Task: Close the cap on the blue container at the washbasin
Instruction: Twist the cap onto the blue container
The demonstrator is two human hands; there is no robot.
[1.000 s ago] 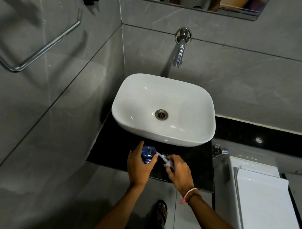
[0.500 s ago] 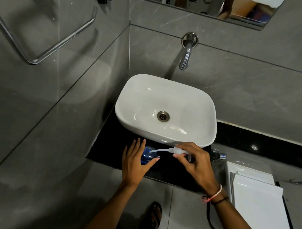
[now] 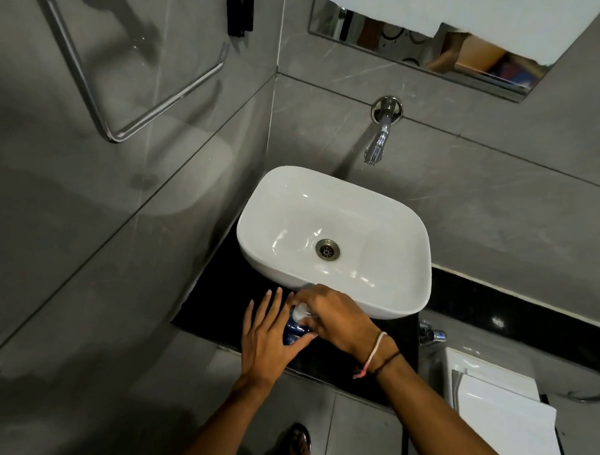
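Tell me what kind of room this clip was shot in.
Most likely a small bathroom: a white washbasin sits on a dark counter under a wall tap, with a mirror above and grey tiled walls. The white fixture at lower right may be a toilet.

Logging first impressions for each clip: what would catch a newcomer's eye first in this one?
The white washbasin stands out most, bright against the grey tiled walls, with a chrome tap on the wall above it. Just in front of it, over the black counter, the left hand steadies the blue container while the right hand holds the white cap at its top.
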